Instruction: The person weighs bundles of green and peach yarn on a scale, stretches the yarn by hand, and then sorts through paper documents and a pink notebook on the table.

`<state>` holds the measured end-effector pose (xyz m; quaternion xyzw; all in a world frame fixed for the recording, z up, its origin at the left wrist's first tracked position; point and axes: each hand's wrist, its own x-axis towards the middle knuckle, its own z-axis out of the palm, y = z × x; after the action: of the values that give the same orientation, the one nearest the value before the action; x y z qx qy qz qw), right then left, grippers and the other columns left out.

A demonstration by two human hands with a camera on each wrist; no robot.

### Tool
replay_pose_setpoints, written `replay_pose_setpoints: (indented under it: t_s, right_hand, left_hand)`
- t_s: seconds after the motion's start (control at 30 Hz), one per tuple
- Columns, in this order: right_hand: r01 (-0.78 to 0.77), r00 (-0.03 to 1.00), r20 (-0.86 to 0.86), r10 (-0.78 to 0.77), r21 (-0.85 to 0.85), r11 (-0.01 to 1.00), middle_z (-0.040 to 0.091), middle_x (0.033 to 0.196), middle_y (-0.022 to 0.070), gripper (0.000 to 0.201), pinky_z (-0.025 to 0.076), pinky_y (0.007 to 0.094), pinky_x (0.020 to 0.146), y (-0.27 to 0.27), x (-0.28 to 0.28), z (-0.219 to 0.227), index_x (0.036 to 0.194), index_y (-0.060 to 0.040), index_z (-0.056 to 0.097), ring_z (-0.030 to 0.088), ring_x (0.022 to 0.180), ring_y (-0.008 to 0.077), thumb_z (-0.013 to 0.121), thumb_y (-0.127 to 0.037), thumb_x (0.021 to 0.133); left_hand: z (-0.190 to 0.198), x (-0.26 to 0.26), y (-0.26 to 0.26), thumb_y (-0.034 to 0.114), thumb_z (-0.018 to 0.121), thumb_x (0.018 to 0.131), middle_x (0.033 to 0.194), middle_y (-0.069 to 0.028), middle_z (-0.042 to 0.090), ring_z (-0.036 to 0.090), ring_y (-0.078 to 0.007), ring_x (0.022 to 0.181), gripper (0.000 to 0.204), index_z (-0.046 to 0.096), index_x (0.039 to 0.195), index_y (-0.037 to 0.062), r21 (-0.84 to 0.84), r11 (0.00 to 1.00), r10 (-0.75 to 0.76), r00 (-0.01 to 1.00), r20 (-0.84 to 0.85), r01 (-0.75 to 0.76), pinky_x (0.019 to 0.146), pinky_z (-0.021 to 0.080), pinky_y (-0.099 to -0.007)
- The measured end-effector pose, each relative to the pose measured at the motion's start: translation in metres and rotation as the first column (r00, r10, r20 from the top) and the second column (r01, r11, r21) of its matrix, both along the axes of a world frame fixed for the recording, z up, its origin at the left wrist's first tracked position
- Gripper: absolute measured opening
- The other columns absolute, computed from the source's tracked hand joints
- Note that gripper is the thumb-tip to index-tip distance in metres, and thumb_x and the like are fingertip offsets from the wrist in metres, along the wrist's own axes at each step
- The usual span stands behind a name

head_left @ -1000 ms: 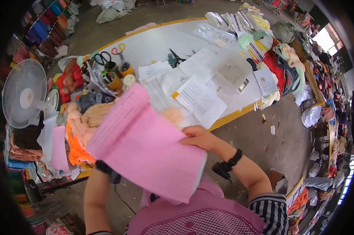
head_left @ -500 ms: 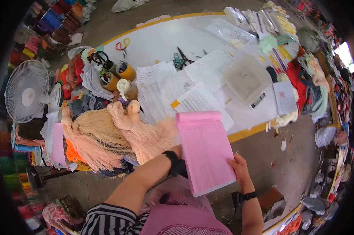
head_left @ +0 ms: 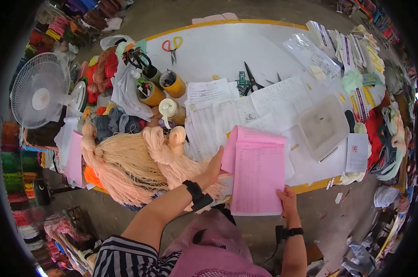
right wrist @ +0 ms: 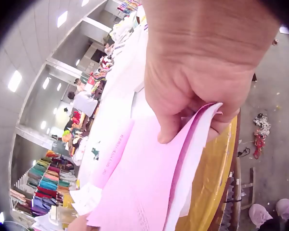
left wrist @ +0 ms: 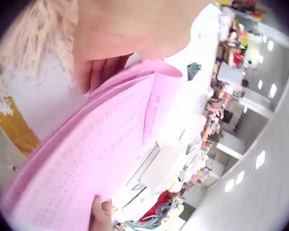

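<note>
A pad of pink printed sheets (head_left: 259,177), with a white layer underneath, is held over the table's near edge. Its top sheets are folded back at the far end, where a curled flap shows in the left wrist view. My right hand (head_left: 289,201) pinches the right edge near the lower corner, thumb (right wrist: 169,129) on the printed face and fingers beneath. At the left side, my left hand (head_left: 214,167) grips the pad by the folded sheets; its fingertips are partly hidden behind the paper. Beside the left wrist lie peach yarn hanks (head_left: 165,159).
White printed papers (head_left: 236,113), black scissors (head_left: 250,83) and a clear plastic box (head_left: 323,127) lie on the white table (head_left: 218,46). Pen holders (head_left: 173,84) and a white-capped jar (head_left: 168,109) stand behind the yarn. A fan (head_left: 40,92) is at left.
The pad has swung from the left to in front of the body and lies flatter, print facing up. My left hand, earlier hidden behind it, now shows at its left side. The right hand keeps its pinch.
</note>
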<state>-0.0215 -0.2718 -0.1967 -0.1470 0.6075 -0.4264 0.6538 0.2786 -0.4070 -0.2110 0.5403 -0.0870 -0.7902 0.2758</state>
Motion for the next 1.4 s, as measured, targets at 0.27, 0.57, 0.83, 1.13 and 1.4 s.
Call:
replay_pose_setpoints:
  t_s: [0.27,0.57,0.83,1.13,1.4]
  right_hand:
    - [-0.071,0.976,-0.208,0.072,0.011,0.997,0.065,0.087,0.0016,0.015,0.047,0.0225,0.066,-0.036,-0.005,-0.026,0.102,0.0004,0.059,0.057,0.073,0.0074,0.060,-0.002,0.088]
    - [-0.342,0.264,-0.915,0.306,0.208,0.916,0.062,0.098,0.0145,0.050,0.048,0.0415,0.080,-0.051,0.007,-0.017,0.112,-0.0002,0.051,0.060,0.089,0.0288,0.077,-0.011,0.071]
    - [-0.717,0.151,-0.942,0.301,0.106,0.689,0.039,0.138,0.0188,0.078,0.035,0.0484,0.099,-0.081,0.058,0.016,0.134,-0.0098,0.044,0.037,0.121,0.0427,0.081,-0.022,0.066]
    - [-0.672,-0.069,-0.906,0.418,0.352,0.652,0.029,0.148,0.0133,0.084,0.037,0.0630,0.088,-0.120,0.094,-0.011,0.141,-0.0186,0.037,0.026,0.129,0.0411,0.074,-0.045,0.071]
    - [-0.712,0.021,-0.896,0.444,0.298,0.636,0.024,0.152,0.0090,0.086,0.037,0.0630,0.087,-0.149,0.093,-0.007,0.144,-0.0228,0.033,0.026,0.129,0.0396,0.074,-0.044,0.071]
  left_hand:
    - [0.002,-0.018,0.002,0.041,0.042,0.095,0.108,-0.0112,0.059,0.060,-0.0240,0.096,0.046,0.052,0.120,0.0026,-0.056,0.831,-0.542,0.828,0.142,0.554,0.085,0.049,-0.0391]
    - [-0.006,0.068,-0.056,0.015,0.072,0.068,0.126,-0.0241,0.044,0.041,-0.0397,0.116,0.072,0.038,0.129,-0.0003,-0.530,0.779,0.486,0.213,0.848,0.335,0.097,0.034,-0.0462]
    - [0.022,0.074,-0.075,0.017,0.065,0.073,0.093,-0.0096,0.061,0.053,-0.0314,0.095,0.032,0.058,0.101,0.0040,-0.255,0.742,0.245,0.103,0.964,0.620,0.079,0.043,-0.0433]
    - [0.009,0.022,-0.047,0.007,0.053,0.081,0.123,-0.0155,0.054,0.053,-0.0352,0.103,0.027,0.048,0.108,0.0017,-0.389,0.527,0.367,0.211,0.906,0.756,0.086,0.044,-0.0449]
    - [0.002,0.035,-0.044,0.013,0.055,0.089,0.117,-0.0234,0.055,0.053,-0.0377,0.107,0.036,0.049,0.122,-0.0014,-0.615,0.546,0.370,0.494,0.787,0.569,0.094,0.042,-0.0409]
